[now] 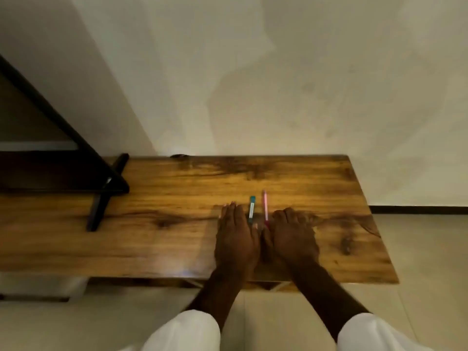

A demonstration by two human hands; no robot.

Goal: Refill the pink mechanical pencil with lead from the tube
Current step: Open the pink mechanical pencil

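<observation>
pink pencil [265,208] just beside right hand [293,236]

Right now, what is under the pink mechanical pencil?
The pink mechanical pencil lies on the wooden table. Its near end is hidden behind the right hand.

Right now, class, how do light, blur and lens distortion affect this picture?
Head view: dim warm light; a pale glare patch on the table near its front edge; hands blurred, left and right; pencil and tube soft; wide-angle lens splays the table's edges.
</observation>
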